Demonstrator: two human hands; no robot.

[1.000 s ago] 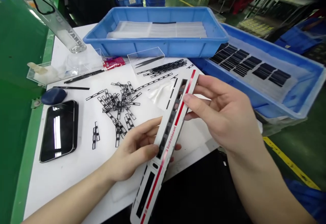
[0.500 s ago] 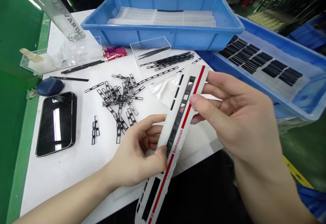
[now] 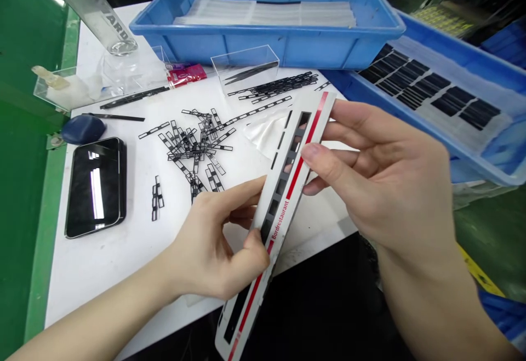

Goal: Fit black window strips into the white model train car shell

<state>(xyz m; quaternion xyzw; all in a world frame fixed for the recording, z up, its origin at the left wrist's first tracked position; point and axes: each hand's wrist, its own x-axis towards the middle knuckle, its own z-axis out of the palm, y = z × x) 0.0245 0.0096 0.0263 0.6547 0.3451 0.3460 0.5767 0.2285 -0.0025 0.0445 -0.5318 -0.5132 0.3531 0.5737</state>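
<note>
A long white model train shell [image 3: 283,207] with a red stripe and the word "Bordrestaurant" runs diagonally between my hands above the table's front edge. My left hand [image 3: 217,246] grips its lower half, thumb over the window row, fingers curled behind. My right hand [image 3: 378,180] holds the upper half, thumb on the red stripe and fingers behind the shell. A heap of small black window frame strips [image 3: 195,144] lies on the white table [image 3: 123,251] just beyond my left hand.
A black phone [image 3: 94,185] and a dark blue pad [image 3: 83,129] lie at the left. Two blue trays stand behind: one [image 3: 267,49] with clear sheets, one [image 3: 464,131] with black inserts. A clear box with tweezers [image 3: 246,70], more black strips [image 3: 279,84] and a red packet [image 3: 187,74] sit mid-table.
My left thumb has slid down over the window row near the lettering and its fingers have curled tighter. The shell has shifted slightly lower; the view has tilted downward.
</note>
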